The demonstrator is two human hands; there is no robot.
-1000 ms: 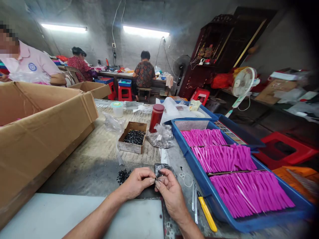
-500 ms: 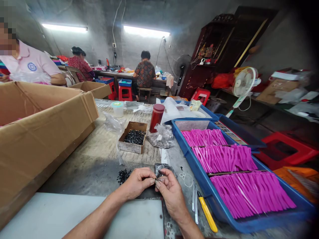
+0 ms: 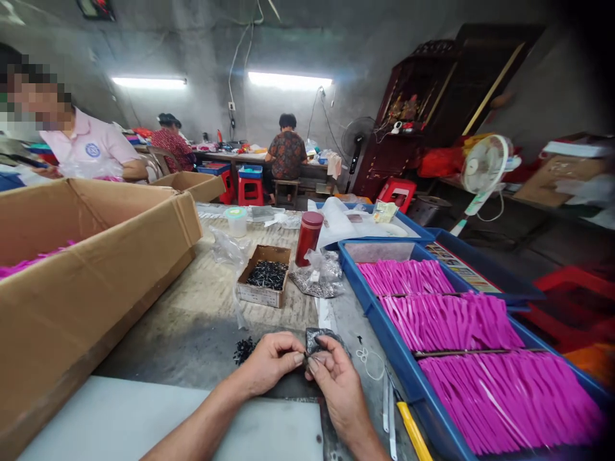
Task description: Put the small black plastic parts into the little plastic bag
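Note:
My left hand (image 3: 273,363) and my right hand (image 3: 336,379) meet fingertip to fingertip above the near part of the table. Both are closed in a pinch around something tiny and dark, too small to name. Just behind my right hand lies a dark, shiny packet (image 3: 314,338), partly covered by the fingers. A little heap of small black pieces (image 3: 244,350) sits left of my left hand. Beyond the hands stands an open cardboard box (image 3: 262,296) filled with small black-and-silver parts. Beside it is a clear plastic bag (image 3: 319,282) of small metallic bits.
A blue tray (image 3: 379,330) at right holds rows of magenta strips (image 3: 446,320). A yellow-handled tool (image 3: 412,430) and thin metal strips (image 3: 390,416) lie beside it. A large carton (image 3: 96,282) takes up the left. A dark red flask (image 3: 309,238) stands behind. Co-workers sit further back.
The whole view has shifted, so the scene sits slightly lower and further right. My hands remain together in the same pinch, with the fingertips slightly rearranged.

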